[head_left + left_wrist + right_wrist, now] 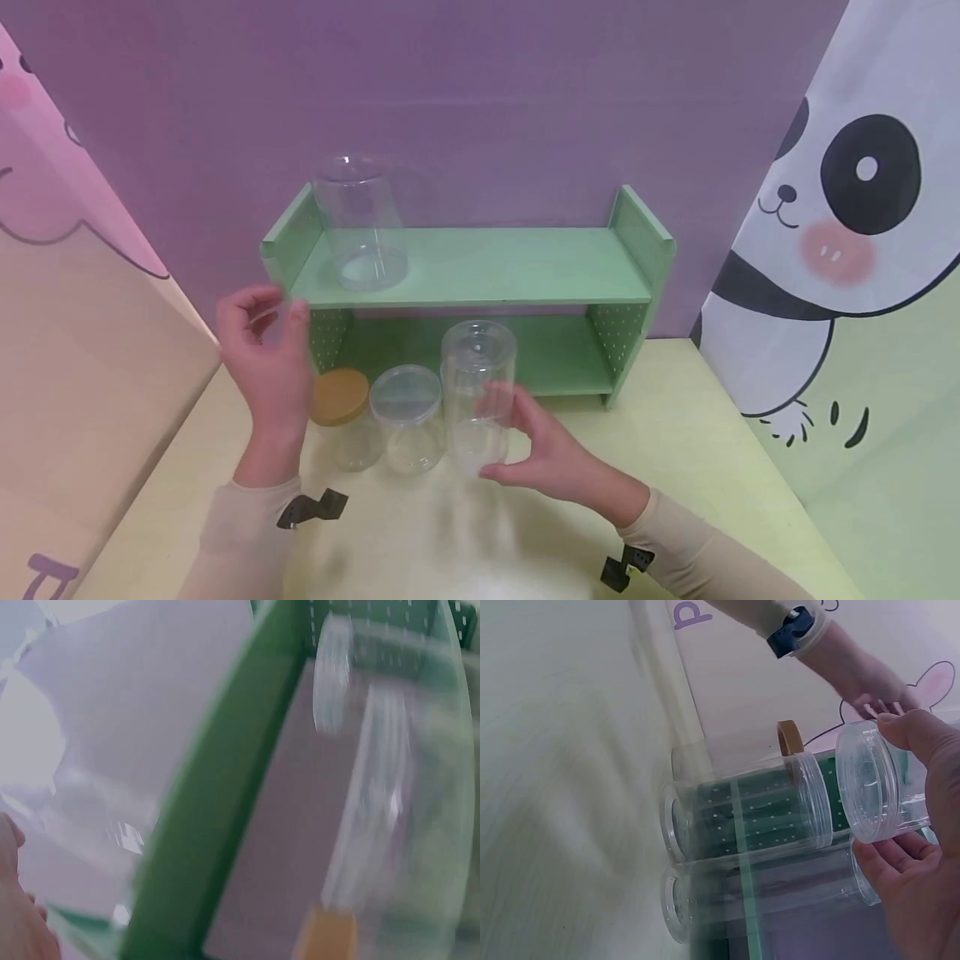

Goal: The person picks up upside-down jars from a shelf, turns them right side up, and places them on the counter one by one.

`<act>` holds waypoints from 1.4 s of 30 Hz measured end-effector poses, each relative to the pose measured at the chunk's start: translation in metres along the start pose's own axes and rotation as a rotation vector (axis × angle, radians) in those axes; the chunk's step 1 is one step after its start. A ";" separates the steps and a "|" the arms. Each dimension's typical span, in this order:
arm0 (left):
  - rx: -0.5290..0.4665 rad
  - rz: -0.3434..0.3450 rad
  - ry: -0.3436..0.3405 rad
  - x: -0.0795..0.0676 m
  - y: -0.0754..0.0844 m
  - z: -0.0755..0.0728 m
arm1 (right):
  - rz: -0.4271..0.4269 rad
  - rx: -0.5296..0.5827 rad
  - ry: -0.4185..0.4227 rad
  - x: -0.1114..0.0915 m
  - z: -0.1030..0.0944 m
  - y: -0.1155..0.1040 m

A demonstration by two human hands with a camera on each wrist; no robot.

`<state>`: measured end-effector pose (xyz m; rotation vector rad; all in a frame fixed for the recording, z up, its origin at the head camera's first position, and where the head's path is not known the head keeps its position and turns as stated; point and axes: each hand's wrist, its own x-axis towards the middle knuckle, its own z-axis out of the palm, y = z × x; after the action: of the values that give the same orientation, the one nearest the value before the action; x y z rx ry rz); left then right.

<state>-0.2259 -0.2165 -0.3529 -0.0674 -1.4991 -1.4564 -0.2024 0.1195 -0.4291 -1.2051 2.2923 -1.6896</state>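
Observation:
My right hand [551,450] holds a clear cylindrical jar [480,367] in front of the shelf, thumb on one side and fingers on the other. In the right wrist view, this jar [866,784] is raised above the standing jars. My left hand [266,367] is in the air at the shelf's left end, holding nothing, fingers loosely bent. Left of the held jar, a clear jar with a translucent lid [407,396] stands beside a clear jar with an orange-brown lid [340,397]. Another clear jar [780,896] is partly hidden behind the held one.
A green two-level shelf [480,262] stands against the purple backdrop. On its upper level, at the left, is a large clear container [367,221]. The pale tabletop [420,542] runs between side panels with cartoon prints. Motion blurs the left wrist view.

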 end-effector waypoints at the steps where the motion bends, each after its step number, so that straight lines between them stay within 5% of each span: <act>1: -0.055 0.006 -0.055 -0.004 0.007 0.003 | 0.003 0.004 -0.008 0.000 0.001 0.000; 4: -0.150 0.012 -0.319 -0.013 0.027 0.009 | 0.011 0.015 -0.027 0.000 0.004 -0.001; 9: -0.069 0.082 -0.858 -0.023 0.049 0.018 | -0.005 0.017 -0.044 -0.001 0.008 0.003; 13: -0.034 0.097 -1.071 -0.029 0.059 0.027 | -0.022 0.005 -0.050 -0.002 0.010 0.007; 24: -0.041 0.018 -1.179 -0.039 0.061 0.041 | -0.059 -0.009 -0.072 -0.003 0.014 0.005; 42: -0.039 0.139 -1.112 -0.030 0.064 0.033 | -0.040 0.007 -0.084 -0.012 0.001 0.013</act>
<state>-0.1899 -0.1560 -0.3191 -1.1336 -2.2478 -1.3722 -0.2007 0.1272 -0.4454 -1.3024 2.2274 -1.6244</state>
